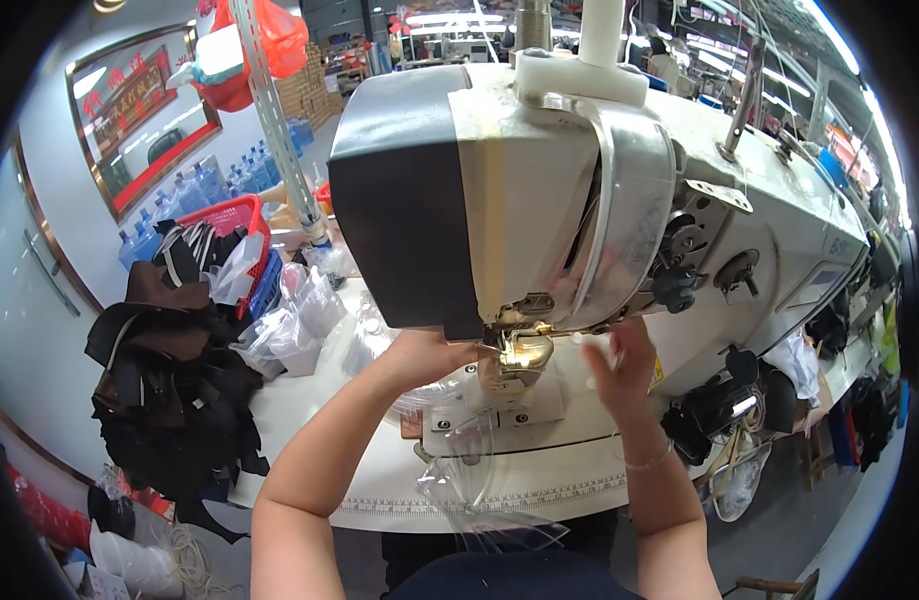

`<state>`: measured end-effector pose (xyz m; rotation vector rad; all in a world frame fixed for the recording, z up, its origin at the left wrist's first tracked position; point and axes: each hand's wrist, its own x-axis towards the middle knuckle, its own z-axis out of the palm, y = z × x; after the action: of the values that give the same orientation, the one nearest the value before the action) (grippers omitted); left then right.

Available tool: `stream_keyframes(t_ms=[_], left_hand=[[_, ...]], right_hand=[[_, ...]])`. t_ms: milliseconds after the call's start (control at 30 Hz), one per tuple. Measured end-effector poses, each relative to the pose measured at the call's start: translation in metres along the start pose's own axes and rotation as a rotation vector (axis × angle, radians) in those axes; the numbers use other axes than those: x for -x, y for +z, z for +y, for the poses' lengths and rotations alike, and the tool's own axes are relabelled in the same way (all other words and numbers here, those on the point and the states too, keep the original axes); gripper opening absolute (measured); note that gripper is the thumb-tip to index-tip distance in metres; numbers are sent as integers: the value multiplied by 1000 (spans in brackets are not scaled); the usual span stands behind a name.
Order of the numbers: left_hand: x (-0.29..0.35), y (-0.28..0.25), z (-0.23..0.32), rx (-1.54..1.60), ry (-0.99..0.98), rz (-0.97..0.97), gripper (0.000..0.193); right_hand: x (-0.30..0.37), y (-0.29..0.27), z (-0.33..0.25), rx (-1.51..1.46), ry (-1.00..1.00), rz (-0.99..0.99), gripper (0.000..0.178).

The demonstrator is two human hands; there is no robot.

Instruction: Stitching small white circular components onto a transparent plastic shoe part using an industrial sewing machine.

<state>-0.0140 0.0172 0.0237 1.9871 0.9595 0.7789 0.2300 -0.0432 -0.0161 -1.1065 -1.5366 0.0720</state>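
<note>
A large white sewing machine (540, 200) with a dark end cover fills the middle, its lamp lighting the needle and presser foot (520, 352). My left hand (428, 358) reaches in at the left of the needle; its fingertips are hidden behind the machine head. Clear plastic film (460, 480) lies below that hand, runs past the needle plate and hangs over the front edge. My right hand (625, 368) is raised at the right of the needle, thumb apart from the bent fingers, with nothing visible between them.
The white table (330, 480) has a measuring scale along its curved front edge. Black and brown pieces (170, 370) are heaped at the left, beside clear plastic bundles (300, 320) and a red basket (242, 225). Dark items and cords (730, 415) sit at the right.
</note>
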Motion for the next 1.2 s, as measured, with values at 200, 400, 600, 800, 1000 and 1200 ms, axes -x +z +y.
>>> stream_keyframes(t_ms=[200, 400, 600, 800, 1000, 1200], left_hand=[[-1, -8, 57, 172, -264, -163, 29], [-11, -15, 21, 452, -241, -354, 36], [-14, -9, 7, 500, -325, -347, 38], [-9, 3, -7, 623, -360, -195, 30], [3, 17, -10, 707, -440, -50, 16], [9, 21, -11, 720, -400, -23, 15]], right_hand=[[11, 2, -24, 381, -618, -115, 26], [6, 6, -41, 537, -770, -86, 28], [6, 5, -45, 572, -764, -144, 28], [-4, 5, -39, 511, -750, -187, 29], [-15, 8, -20, 431, -686, -166, 28], [-14, 15, 0, 396, -580, -148, 33]])
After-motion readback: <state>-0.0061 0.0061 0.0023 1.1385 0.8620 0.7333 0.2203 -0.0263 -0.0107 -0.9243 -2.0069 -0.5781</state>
